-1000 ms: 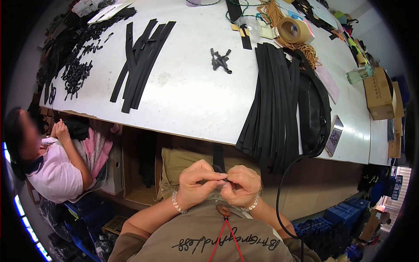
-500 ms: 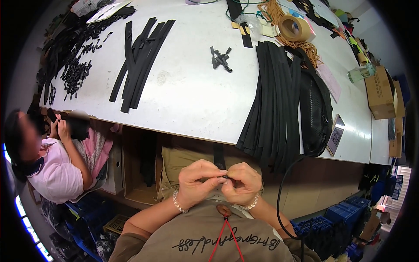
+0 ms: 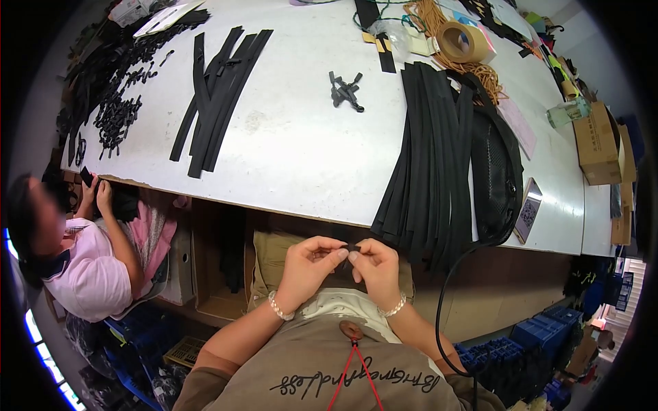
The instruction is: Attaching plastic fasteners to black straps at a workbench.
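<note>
Just off the table's near edge, my left hand and my right hand meet, thumbs and forefingers pinched together. Between their tips is the end of a black zipper tape, mostly covered by the fingers. On the table ahead lies a small cluster of black zipper pulls. To its left are several long black zipper tapes, some crossing. A thick bundle of black zipper tapes hangs over the near edge at the right.
Beside the bundle sits a black mesh bag, with a phone next to it. A tape roll stands behind. Many loose pulls cover the far left. A co-worker sits at the left; a black cable hangs right.
Both my hands have risen slightly toward the table edge, still pinching, with the fingers more upright. The co-worker's hands at the left have shifted a little.
</note>
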### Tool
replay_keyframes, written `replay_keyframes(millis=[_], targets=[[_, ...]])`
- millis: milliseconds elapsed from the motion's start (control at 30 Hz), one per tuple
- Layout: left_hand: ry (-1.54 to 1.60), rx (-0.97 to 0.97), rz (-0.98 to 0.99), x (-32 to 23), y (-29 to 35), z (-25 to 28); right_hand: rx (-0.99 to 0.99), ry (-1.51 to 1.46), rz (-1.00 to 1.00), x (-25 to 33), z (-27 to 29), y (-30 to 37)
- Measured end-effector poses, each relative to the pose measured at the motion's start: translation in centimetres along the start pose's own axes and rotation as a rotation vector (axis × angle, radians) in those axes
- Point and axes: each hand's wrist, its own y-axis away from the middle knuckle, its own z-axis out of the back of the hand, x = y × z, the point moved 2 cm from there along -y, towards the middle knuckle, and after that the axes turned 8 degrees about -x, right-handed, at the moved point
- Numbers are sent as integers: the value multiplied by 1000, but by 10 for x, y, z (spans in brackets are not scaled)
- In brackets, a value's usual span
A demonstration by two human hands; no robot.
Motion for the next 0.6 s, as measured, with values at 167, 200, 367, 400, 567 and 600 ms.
replay_keyframes(millis=[167,200,367,400,567,600], targets=[[30,-13,122,17,-20,-2,-26,-211,-197,-19,7,-15],[42,-16,145,18,-24,-3,-44,-279,-251,-21,8,-17],[103,-51,236,25,-32,-7,-100,-353,-338,-19,8,-24],[113,-61,232,26,-32,-7,-84,-355,-341,-22,10,-25],[185,-98,222,29,-30,-13,-116,-337,-357,-20,9,-26],[210,-127,220,31,-30,-14,-109,-328,-357,-20,9,-27]])
